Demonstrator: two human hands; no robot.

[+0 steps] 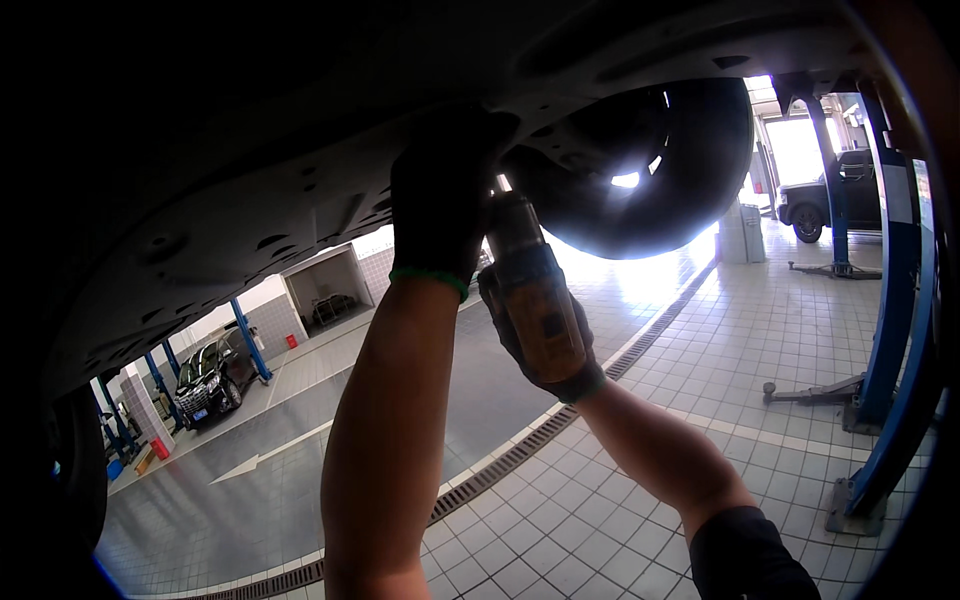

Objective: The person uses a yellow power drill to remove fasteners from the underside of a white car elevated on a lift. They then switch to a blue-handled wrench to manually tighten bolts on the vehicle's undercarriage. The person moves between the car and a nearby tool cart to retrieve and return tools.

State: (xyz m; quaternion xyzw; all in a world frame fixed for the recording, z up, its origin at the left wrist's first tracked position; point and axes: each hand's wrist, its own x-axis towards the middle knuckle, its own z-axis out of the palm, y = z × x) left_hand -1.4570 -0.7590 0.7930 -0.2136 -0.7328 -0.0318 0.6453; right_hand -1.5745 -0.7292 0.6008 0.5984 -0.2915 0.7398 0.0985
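Above me spreads the dark underbody (330, 195) of a raised car. My left hand (437, 220), in a dark glove with a green cuff, reaches up against it beside a wheel (700, 190). Deep shadow hides the left fingers, so their grip does not show. My right hand (576, 382), gloved too, is wrapped around a yellow-and-dark cordless impact wrench (543, 315). The tool points upward, its nose close beside my left hand. A small bright metal piece (503, 183) shows at its tip; whatever it meets above is too dark to make out.
Blue lift posts (892, 300) with low arms stand at the right. A dark car (215, 375) is parked at the far left, another dark vehicle (835, 195) at the far right. A drain grate (545, 430) crosses the tiled floor (650, 530) below.
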